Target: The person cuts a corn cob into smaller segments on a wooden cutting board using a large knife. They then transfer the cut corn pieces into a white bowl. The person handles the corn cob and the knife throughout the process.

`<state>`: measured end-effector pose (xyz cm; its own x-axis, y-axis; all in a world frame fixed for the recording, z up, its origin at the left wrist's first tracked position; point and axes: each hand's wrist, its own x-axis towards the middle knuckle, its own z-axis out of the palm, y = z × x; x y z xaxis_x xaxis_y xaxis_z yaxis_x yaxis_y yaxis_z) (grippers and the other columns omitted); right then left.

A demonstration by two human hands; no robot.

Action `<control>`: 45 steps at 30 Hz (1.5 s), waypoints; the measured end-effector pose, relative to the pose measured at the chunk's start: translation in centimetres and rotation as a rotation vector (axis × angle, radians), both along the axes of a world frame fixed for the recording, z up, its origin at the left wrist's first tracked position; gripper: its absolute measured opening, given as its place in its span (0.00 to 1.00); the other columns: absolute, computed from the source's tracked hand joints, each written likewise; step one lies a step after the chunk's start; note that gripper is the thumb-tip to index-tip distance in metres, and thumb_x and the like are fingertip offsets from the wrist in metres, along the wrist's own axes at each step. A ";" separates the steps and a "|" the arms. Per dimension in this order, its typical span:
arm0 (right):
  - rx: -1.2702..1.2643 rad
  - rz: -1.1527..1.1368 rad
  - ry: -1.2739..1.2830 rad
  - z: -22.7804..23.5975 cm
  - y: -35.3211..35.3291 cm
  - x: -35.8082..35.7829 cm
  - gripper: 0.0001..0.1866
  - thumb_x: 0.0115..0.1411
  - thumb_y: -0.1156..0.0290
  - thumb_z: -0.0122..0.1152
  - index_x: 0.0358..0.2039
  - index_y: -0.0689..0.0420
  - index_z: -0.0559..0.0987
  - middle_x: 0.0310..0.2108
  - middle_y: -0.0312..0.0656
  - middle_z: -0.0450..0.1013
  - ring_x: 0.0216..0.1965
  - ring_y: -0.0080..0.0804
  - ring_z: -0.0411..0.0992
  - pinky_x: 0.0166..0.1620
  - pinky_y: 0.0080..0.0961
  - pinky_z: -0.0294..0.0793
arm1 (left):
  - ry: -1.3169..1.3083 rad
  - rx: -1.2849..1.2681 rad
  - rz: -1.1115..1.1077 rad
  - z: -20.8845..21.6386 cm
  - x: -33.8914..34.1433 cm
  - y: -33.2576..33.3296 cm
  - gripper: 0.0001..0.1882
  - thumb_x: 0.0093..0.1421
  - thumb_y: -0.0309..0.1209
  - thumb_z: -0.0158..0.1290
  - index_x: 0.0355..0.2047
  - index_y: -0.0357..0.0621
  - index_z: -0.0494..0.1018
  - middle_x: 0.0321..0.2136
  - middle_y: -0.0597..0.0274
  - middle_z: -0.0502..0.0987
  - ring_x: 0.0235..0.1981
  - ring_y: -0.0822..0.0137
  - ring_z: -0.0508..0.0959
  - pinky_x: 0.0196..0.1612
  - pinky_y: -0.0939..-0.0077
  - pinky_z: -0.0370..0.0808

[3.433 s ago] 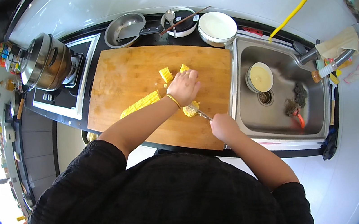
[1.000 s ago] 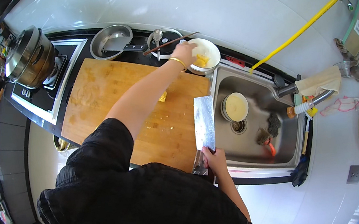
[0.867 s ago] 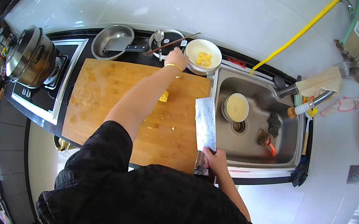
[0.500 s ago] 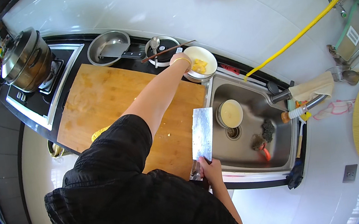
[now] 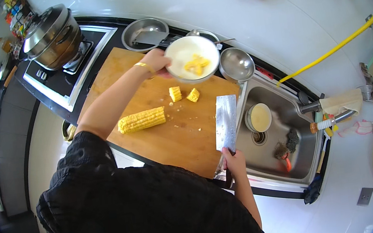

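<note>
My left hand (image 5: 159, 63) grips the left rim of a white bowl (image 5: 178, 51), which is held over the far part of the wooden cutting board (image 5: 175, 141). Yellow chunks (image 5: 196, 65) lie inside the bowl. My right hand (image 5: 235, 162) is closed round the dark handle of a cleaver (image 5: 226, 123); its broad blade points away from me above the board's right edge. On the board rest a long piece of corn cob (image 5: 142, 120) and two short cut pieces, one corn piece (image 5: 175, 94) beside another corn piece (image 5: 193, 95). Small crumbs are scattered around them.
At right is a steel sink (image 5: 265, 89) holding a pale bowl (image 5: 258, 118) and scrubbers (image 5: 287, 145). Behind the board stand a steel bowl (image 5: 236, 64) and a steel basin (image 5: 144, 30) with a knife across it. A large pot (image 5: 54, 39) sits on the stove at left.
My left hand has lifted the white bowl off the steel bowl and brought it left over the board. The corn, formerly mostly behind my arm, now shows. The cleaver remains in my right hand.
</note>
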<state>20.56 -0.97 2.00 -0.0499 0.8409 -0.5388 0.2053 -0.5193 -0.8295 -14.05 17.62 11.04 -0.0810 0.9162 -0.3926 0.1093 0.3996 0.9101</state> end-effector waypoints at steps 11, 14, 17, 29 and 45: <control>0.031 -0.010 0.068 0.8 0.7 -3.7 0.15 0.56 0.65 0.56 0.17 0.60 0.67 0.08 0.35 0.62 0.07 0.22 0.60 0.10 0.20 0.57 | 0.080 -0.145 0.448 -8.3 -12.4 -10.8 0.10 0.51 0.24 0.47 0.28 0.25 0.70 0.22 0.47 0.76 0.17 0.59 0.78 0.19 0.70 0.78; 0.058 0.018 0.057 0.7 0.2 -3.9 0.15 0.56 0.66 0.55 0.18 0.60 0.68 0.08 0.35 0.62 0.07 0.22 0.60 0.10 0.20 0.57 | 0.501 -0.231 0.277 -6.5 -11.4 -11.0 0.17 0.53 0.39 0.50 0.28 0.33 0.71 0.23 0.53 0.77 0.17 0.61 0.77 0.18 0.71 0.74; 0.076 0.000 0.062 1.1 -0.4 -4.0 0.14 0.56 0.66 0.55 0.19 0.61 0.69 0.08 0.35 0.62 0.06 0.21 0.60 0.10 0.19 0.56 | 1.318 0.257 0.212 -3.9 -7.8 -11.8 0.20 0.53 0.46 0.52 0.28 0.38 0.71 0.21 0.57 0.76 0.21 0.57 0.77 0.24 0.66 0.74; 0.088 0.012 0.009 1.8 -2.5 -1.9 0.15 0.57 0.65 0.55 0.19 0.61 0.68 0.08 0.34 0.62 0.07 0.21 0.59 0.11 0.20 0.58 | 1.280 0.324 -0.543 -7.8 6.6 -7.0 0.21 0.39 0.33 0.62 0.34 0.39 0.70 0.38 0.55 0.70 0.41 0.57 0.70 0.42 0.68 0.71; 0.420 0.535 -0.586 3.6 -0.6 -0.8 0.17 0.54 0.61 0.54 0.22 0.64 0.75 0.18 0.55 0.69 0.23 0.50 0.70 0.27 0.38 0.67 | 0.548 0.734 0.122 -7.4 7.8 -16.3 0.13 0.48 0.26 0.55 0.35 0.39 0.67 0.32 0.54 0.69 0.35 0.57 0.72 0.37 0.69 0.70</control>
